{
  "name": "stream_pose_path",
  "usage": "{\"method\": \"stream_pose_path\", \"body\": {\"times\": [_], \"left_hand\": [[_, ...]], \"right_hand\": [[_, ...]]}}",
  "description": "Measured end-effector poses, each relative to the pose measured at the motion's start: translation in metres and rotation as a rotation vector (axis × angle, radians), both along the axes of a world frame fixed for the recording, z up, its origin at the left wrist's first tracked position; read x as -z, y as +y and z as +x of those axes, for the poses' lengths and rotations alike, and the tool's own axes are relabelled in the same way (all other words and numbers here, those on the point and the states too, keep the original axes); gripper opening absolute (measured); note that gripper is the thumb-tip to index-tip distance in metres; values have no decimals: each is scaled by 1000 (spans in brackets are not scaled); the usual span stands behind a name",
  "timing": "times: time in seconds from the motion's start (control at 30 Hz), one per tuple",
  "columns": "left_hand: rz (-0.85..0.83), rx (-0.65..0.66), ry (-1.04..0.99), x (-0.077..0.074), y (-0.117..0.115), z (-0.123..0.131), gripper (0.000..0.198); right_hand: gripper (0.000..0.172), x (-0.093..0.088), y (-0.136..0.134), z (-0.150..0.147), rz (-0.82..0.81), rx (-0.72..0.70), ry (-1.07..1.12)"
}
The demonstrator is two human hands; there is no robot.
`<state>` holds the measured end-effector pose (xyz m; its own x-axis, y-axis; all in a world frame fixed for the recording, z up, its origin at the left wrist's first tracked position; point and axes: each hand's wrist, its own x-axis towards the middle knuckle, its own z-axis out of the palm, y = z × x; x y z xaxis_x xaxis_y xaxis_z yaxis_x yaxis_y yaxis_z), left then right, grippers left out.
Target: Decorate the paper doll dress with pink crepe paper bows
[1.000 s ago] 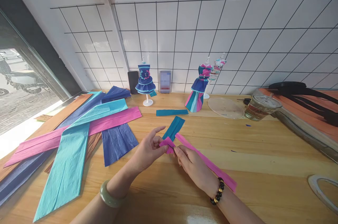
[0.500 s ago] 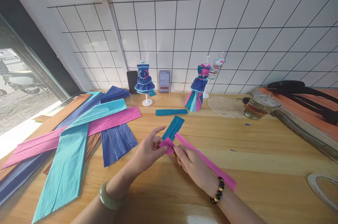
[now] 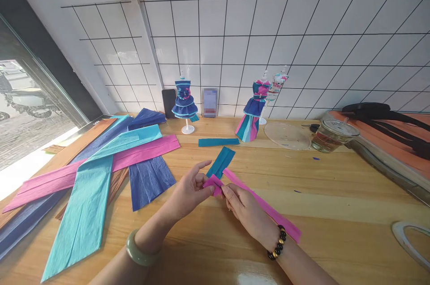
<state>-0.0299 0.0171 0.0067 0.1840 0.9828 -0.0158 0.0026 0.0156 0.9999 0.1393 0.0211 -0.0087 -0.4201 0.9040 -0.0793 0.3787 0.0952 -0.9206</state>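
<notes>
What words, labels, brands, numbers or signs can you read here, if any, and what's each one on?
None can be read clearly.
Pale phone-like screen against the wall: pixelated, unreadable.
Dark item at the left, by the strips: tiny white marks, too small to tell if they're lettering.
Small pink piece: no writing visible.

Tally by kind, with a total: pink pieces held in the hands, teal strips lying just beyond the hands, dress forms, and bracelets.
Held pink piece: 1
Teal strips: 2
Dress forms: 3
Bracelets: 2
Total: 8
</notes>
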Motion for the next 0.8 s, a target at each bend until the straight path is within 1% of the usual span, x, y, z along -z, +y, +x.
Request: {"method": "stream_pose_path", "body": {"times": [0.13, 0.3, 0.5, 0.67, 0.8], "left_hand": [[13, 9, 2, 2, 0, 1, 60], [4, 54, -45, 7, 0, 2, 62], [16, -7, -26, 4, 0, 1, 57], [1, -21, 0, 3, 0, 2, 57], [-6, -8, 1, 4, 0, 3, 58]], "right_hand": [[44, 1, 0, 0, -8, 8, -4], [43, 2, 0, 0, -14, 18, -6], [43, 2, 0, -1, 8, 11, -5], [43, 1, 0, -1, 11, 11, -21], [41, 1, -1, -1, -6, 6, -1]]}}
